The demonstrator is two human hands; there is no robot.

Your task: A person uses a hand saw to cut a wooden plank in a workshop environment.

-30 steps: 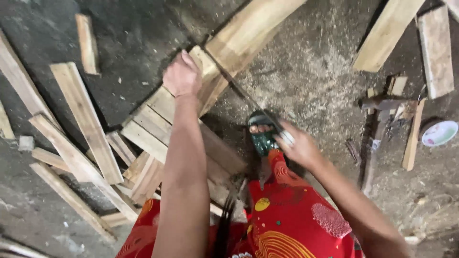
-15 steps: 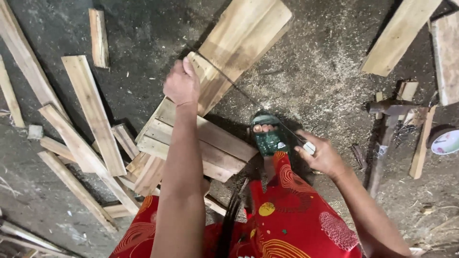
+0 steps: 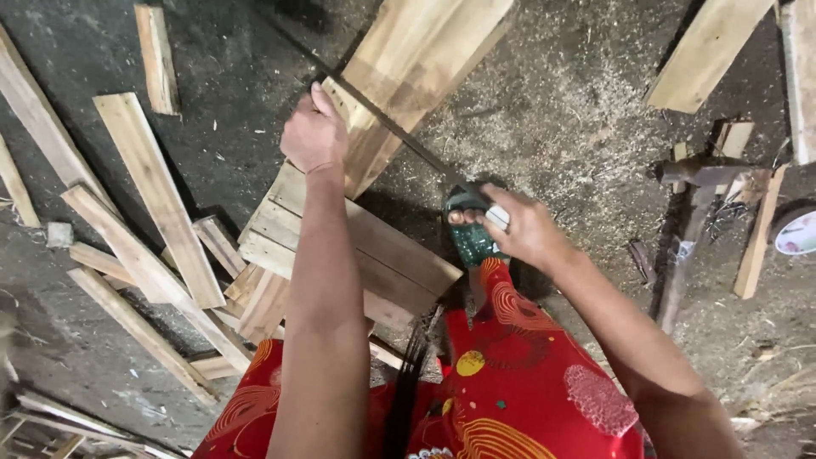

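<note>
My left hand [image 3: 313, 132] presses down on the near end of a pale wooden plank [image 3: 416, 68] that rests across a stack of boards [image 3: 357, 246]. My right hand [image 3: 523, 228] grips the white handle of a hand saw [image 3: 399, 136], whose thin dark blade runs diagonally up-left across the plank beside my left hand. A foot in a green sandal [image 3: 470, 234] stands just under my right hand, next to the stack. A red patterned garment [image 3: 518, 374] covers the legs below.
Loose wooden slats [image 3: 153, 195] lie scattered on the dark floor at left. Sawdust [image 3: 578, 119] covers the floor right of the plank. More planks [image 3: 705, 51] lie top right, with a hammer [image 3: 697, 174], wood scraps and a white bowl [image 3: 799, 234] at the right edge.
My right hand has pushed the saw forward and up-left along the plank, after drawing it back half a second ago. My left hand stays on the plank.
</note>
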